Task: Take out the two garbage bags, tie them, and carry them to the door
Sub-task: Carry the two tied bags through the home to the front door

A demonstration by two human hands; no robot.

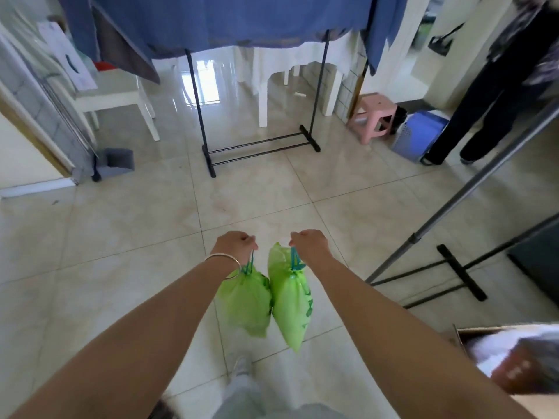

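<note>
A big clothes rack (257, 116) with blue cloth (230, 19) hanging over it is standing on the shiny tiled floor (121, 237). Everything here is told from that rack. A person in dark trousers (481, 110) is standing off to the right of the rack, by a blue bin (420, 134) and a little pink stool (373, 116). A white chair (118, 95) is sitting to the left of the rack. A second rack's pole (472, 189) is leaning across to the right, nearer the camera.

On the near side of the rack, both arms are reaching out. The left hand (236, 244), with a silver bangle (225, 266) on its wrist, is curling tight around the blue string of the left green bag (248, 300). The right hand (308, 241) is curling tight around the string of the right green bag (290, 303). Both bags are hanging in the air, side by side and touching, well above the floor. Their tops are looking pulled shut.

It looks like the bags are already out and tied, so the carrying step is going on now. No door is clearly showing. The next move is likely walking around the rack, keeping hold of the strings, and not bumping the bags on its legs.
</note>
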